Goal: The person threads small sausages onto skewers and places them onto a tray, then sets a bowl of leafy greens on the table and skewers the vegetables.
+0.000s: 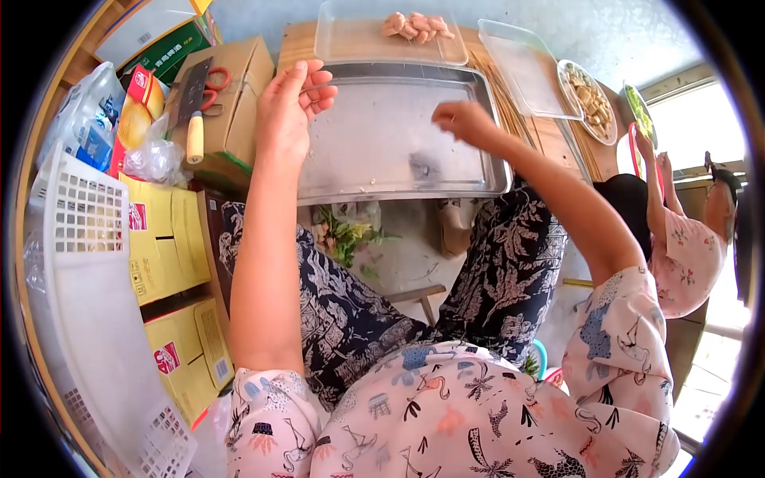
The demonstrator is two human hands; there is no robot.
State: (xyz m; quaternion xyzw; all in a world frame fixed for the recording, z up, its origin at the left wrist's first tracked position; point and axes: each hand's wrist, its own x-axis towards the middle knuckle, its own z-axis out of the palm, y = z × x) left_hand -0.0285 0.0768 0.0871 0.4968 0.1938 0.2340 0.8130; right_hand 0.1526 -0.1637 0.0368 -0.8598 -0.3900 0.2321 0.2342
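My left hand is raised over the left edge of a large metal tray, palm turned inward. Its fingers are loosely curled and apart, with nothing seen in them. Above the right part of that tray is my right hand, fingers bunched together; whatever they may hold is hidden. Behind the tray, pink meat pieces lie in a clear plastic tray. Thin wooden skewers lie along the tray's right side, partly under a second clear plastic tray.
A cleaver and red-handled scissors rest on a cardboard box at left. Plates of tan food pieces and green vegetables stand at right, near another person. A white plastic basket stands far left.
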